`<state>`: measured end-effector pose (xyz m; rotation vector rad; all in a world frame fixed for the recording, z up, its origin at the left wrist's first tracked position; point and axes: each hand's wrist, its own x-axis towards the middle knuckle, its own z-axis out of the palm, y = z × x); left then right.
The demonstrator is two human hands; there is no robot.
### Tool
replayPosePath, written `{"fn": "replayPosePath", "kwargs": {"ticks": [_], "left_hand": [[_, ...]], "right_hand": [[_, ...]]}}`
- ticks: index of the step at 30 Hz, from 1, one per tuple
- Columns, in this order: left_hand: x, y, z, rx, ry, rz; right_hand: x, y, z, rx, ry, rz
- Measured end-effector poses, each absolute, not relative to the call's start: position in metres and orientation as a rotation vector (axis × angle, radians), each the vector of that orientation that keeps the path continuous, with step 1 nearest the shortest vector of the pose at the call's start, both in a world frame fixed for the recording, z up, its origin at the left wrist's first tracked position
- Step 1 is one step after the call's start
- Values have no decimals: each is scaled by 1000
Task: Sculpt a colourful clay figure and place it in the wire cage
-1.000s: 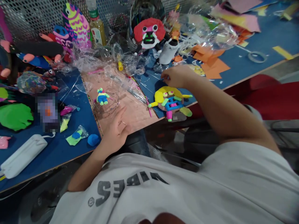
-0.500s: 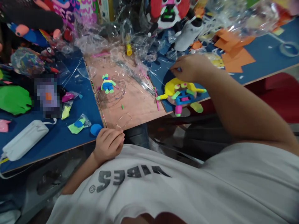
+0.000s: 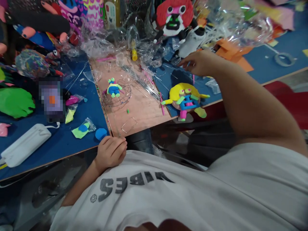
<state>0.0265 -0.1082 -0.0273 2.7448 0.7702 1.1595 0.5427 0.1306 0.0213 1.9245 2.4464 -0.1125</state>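
Observation:
My right hand (image 3: 203, 64) reaches over the blue tabletop behind a yellow clay figure (image 3: 181, 90) with pink eyes and a blue grid front. Its thumb and fingers are apart, with the fingertips near clear plastic wrap. A short pink stick (image 3: 193, 79) shows just under this hand; whether the hand touches it I cannot tell. My left hand (image 3: 112, 151) rests at the table's front edge with its fingers curled together. What it holds, if anything, is hidden. Near it lie a bent wire loop (image 3: 129, 125) and a blue clay disc (image 3: 100, 133).
On the tan board (image 3: 144, 118) stand a small blue-and-green clay figure (image 3: 114, 87) within a wire ring and a bundle of metal wires (image 3: 144, 84). Plastic wrap (image 3: 98, 45) and a red-haired figure (image 3: 174, 19) are behind. A white power bank-like box (image 3: 26, 144) lies left.
My right hand has moved slightly away from the yellow figure, and its fingers have spread. The pink stick beneath it now shows. My left hand stays curled at the edge; the view has shifted slightly.

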Motion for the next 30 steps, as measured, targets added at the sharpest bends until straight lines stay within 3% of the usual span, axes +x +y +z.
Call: {"fn": "replayPosePath", "kwargs": {"ticks": [11,30], "left_hand": [[47,-96,-14,2785,734,1150],[56,-88,-12,2774,730,1145]], "right_hand": [[540,158,19,1619,2436,-180],[543,177,22,1634,2373,-298]]}}
